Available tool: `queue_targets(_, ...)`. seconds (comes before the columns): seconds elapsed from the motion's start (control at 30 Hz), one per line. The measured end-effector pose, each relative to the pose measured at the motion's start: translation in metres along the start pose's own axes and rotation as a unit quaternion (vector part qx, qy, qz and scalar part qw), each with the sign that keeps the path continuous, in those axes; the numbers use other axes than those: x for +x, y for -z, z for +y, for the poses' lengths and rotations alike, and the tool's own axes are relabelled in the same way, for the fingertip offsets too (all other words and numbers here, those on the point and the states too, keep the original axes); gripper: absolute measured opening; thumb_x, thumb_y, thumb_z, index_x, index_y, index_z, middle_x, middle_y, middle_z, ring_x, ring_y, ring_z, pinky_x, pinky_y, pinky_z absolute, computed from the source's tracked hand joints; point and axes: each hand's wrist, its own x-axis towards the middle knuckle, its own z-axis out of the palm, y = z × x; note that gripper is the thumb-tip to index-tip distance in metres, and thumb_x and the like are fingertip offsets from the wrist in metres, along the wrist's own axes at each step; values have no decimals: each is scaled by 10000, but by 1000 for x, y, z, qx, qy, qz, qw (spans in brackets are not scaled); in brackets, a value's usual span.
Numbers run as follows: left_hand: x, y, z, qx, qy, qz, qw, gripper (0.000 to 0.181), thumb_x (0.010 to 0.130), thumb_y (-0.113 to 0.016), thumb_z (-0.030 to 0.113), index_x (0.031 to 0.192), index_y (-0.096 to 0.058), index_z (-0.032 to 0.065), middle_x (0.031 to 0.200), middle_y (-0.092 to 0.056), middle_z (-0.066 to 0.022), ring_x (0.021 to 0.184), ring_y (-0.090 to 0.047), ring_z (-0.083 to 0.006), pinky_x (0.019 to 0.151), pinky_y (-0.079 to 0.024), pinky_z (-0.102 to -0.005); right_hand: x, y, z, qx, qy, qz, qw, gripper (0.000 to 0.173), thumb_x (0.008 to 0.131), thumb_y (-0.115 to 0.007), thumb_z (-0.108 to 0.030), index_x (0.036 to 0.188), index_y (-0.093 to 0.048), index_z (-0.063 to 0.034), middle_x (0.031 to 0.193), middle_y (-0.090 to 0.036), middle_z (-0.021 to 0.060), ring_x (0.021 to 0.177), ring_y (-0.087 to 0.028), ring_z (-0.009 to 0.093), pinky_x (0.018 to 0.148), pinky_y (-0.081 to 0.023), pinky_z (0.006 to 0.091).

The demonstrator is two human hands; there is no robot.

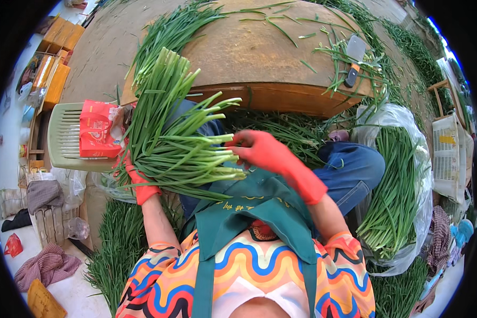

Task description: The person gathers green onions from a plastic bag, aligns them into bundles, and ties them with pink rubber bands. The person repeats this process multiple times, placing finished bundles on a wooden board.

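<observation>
My left hand (pixel 144 187), in a red rubber glove, holds a thick bunch of garlic chives (pixel 159 145) from beneath, over my lap. Leaves hide most of its fingers. The pale stem ends of the bunch fan out to the right. Beside those ends is my right hand (pixel 262 151), gloved in the same red rubber, its fingers bent and apart. Whether a fingertip touches a stem is unclear. Another pile of chives (pixel 175 30) lies on the left part of the low wooden table (pixel 238 55) before me.
A cleaver (pixel 356 53) rests on chive scraps at the table's right. A clear plastic bag (pixel 423 159) of chives stands right of my knee. At left, a red bag (pixel 97 131) lies on a pale green plastic seat (pixel 63 137). Loose chives (pixel 121 238) cover floor beside me.
</observation>
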Motion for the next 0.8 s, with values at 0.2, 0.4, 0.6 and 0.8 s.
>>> queue_targets(0.2, -7, -9, 10, -7, -1, 30, 1000, 463, 888, -403, 395, 1180, -510, 51, 1122, -570, -117, 974, -560, -257, 877, -444, -372, 5, 67, 41, 25, -53, 204, 977, 205, 854, -496, -171, 949, -606, -27, 697, -618, 59, 566, -556, 101, 513, -447, 243)
queue_targets(0.4, -11, -21, 14, -7, 5, 34, 999, 453, 903, -368, 376, 1205, -488, 60, 1183, -536, -104, 1047, -523, -254, 922, -405, -373, 0, -7, -12, 47, 94, -14, 994, 378, 766, -657, -168, 1136, -584, -145, 931, -644, 50, 811, -570, 99, 736, -455, 256)
queue_targets(0.6, -3, -5, 17, -43, 3, 17, 999, 434, 900, -379, 373, 1175, -509, 64, 1174, -543, -105, 1043, -525, -252, 934, -406, -384, 2, -3, 19, -38, 36, 167, 985, 135, 764, -649, -167, 849, -661, -62, 755, -637, 55, 716, -579, 109, 654, -459, 267)
queue_targets(0.8, -13, -30, 23, -47, -4, 14, 999, 412, 917, -352, 348, 1187, -495, 72, 1180, -539, -87, 1052, -515, -236, 938, -397, -377, 13, 22, -15, 197, 42, 66, 977, 446, 773, -623, -100, 1199, -500, -60, 912, -636, 67, 744, -601, 110, 657, -471, 240)
